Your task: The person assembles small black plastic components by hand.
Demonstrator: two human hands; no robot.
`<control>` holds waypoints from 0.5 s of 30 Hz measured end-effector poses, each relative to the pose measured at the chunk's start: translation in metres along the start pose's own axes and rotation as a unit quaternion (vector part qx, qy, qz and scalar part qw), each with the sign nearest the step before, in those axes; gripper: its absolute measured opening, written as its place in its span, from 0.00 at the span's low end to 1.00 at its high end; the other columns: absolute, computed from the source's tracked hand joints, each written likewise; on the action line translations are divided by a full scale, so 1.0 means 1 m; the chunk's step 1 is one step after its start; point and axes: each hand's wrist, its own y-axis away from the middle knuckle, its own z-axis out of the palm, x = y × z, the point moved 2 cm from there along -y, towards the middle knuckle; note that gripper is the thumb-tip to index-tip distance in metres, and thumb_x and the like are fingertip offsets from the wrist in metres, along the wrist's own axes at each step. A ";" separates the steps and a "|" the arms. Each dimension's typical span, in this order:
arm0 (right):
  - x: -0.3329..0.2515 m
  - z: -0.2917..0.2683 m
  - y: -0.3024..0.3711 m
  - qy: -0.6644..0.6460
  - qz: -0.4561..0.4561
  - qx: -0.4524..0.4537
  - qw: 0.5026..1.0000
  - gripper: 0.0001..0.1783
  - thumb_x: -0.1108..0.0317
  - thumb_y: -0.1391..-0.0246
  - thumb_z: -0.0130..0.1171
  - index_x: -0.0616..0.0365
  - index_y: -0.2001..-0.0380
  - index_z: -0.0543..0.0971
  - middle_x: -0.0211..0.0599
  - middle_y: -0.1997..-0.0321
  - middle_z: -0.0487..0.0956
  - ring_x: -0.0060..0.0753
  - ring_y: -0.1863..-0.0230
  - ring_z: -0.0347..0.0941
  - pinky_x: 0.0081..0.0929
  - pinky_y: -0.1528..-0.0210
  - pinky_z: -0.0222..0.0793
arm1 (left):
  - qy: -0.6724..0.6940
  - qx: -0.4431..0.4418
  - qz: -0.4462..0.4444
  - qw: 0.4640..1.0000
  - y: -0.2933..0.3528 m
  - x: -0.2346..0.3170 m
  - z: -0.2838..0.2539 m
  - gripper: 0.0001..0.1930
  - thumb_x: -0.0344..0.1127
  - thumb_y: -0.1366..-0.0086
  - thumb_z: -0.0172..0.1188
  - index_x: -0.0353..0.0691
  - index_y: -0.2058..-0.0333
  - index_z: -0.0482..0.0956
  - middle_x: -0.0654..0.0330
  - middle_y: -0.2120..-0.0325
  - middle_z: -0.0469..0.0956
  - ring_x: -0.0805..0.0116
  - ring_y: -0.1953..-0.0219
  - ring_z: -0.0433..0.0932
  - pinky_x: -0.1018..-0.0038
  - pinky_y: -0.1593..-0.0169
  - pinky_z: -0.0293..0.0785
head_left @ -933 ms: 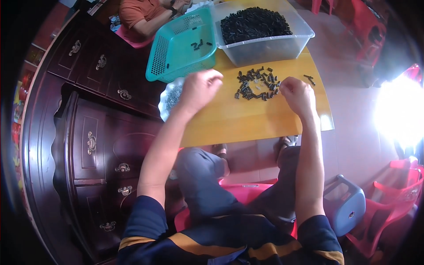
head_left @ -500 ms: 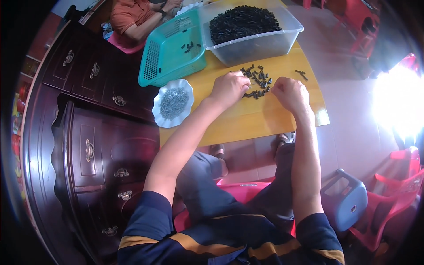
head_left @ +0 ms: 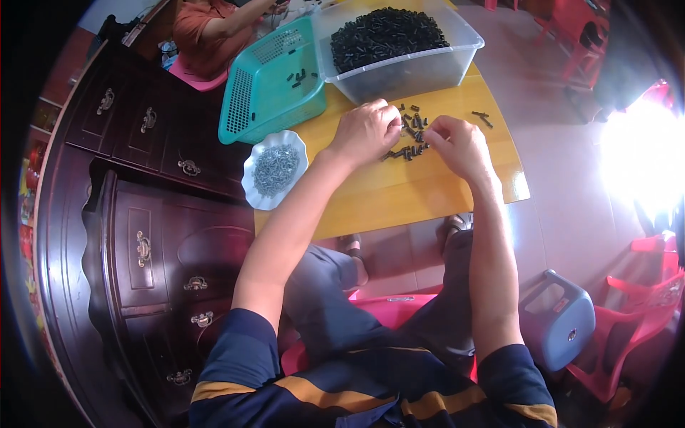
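Hands have drawn closer together beside short, glossy black tubular pieces.

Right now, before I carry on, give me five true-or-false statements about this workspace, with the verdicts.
1. The white bowl is nearer the left hand than the right hand. True.
2. The clear bin is empty. False: the bin is heaped with black pieces.
3. Loose black parts lie on the yellow table. True.
4. The green basket is full to the rim. False: the basket has only a few dark pieces in it.
5. A blue stool stands right of the person's right forearm. True.
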 end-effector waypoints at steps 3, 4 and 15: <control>-0.006 0.007 -0.004 -0.133 0.003 -0.032 0.991 0.15 0.57 0.40 0.63 0.58 0.68 0.83 0.31 0.74 0.83 0.23 0.70 0.79 0.24 0.64 0.74 | 0.055 0.073 0.042 0.995 0.009 0.021 -0.018 0.04 0.32 0.39 0.62 0.41 0.68 0.78 0.56 0.70 0.79 0.52 0.65 0.81 0.57 0.64 0.78; -0.008 0.009 -0.005 -0.208 0.018 -0.078 0.975 0.15 0.57 0.38 0.62 0.58 0.68 0.83 0.29 0.73 0.82 0.20 0.71 0.77 0.22 0.66 0.72 | 0.040 0.085 0.045 0.995 0.013 0.027 -0.020 0.04 0.32 0.40 0.63 0.42 0.67 0.77 0.57 0.70 0.78 0.52 0.66 0.81 0.58 0.65 0.77; -0.037 0.021 0.010 -0.279 0.039 -0.182 0.942 0.15 0.58 0.39 0.59 0.61 0.69 0.83 0.32 0.73 0.81 0.24 0.71 0.77 0.24 0.67 0.73 | 0.026 0.134 0.018 0.990 0.054 0.028 -0.017 0.05 0.33 0.41 0.64 0.45 0.67 0.77 0.61 0.68 0.77 0.57 0.64 0.81 0.61 0.66 0.79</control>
